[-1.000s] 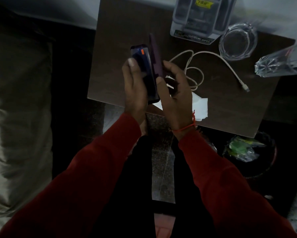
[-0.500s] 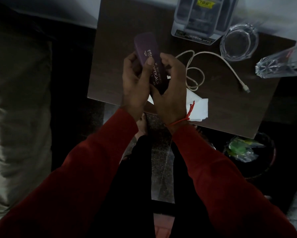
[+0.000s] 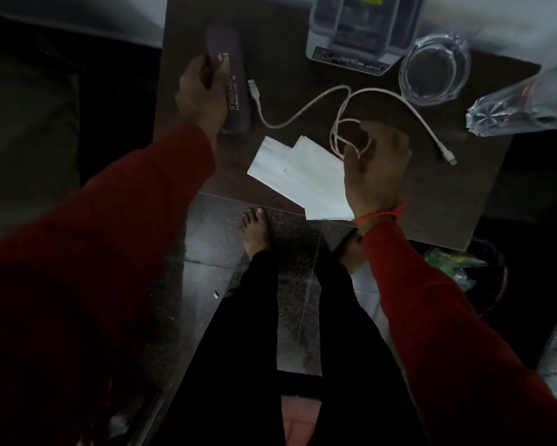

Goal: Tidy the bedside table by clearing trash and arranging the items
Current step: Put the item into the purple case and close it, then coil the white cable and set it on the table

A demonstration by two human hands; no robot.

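Left hand (image 3: 200, 94): upper left of centre, clasped around the long purple spectacle case (image 3: 230, 82) lying on the dark brown wooden bedside table (image 3: 463, 201).
White paper tissues (image 3: 302, 175): centre, flat near the table's front edge.
Right hand (image 3: 375, 162): right of centre, fingers pinching the coiled white charging cable (image 3: 347, 123).
Clear glass ashtray (image 3: 434, 70): upper right.

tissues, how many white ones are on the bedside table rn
2. One white tissue lies near the front edge of the table; the second white tissue overlaps its right side and runs under the right hand. More could be hidden beneath that hand.
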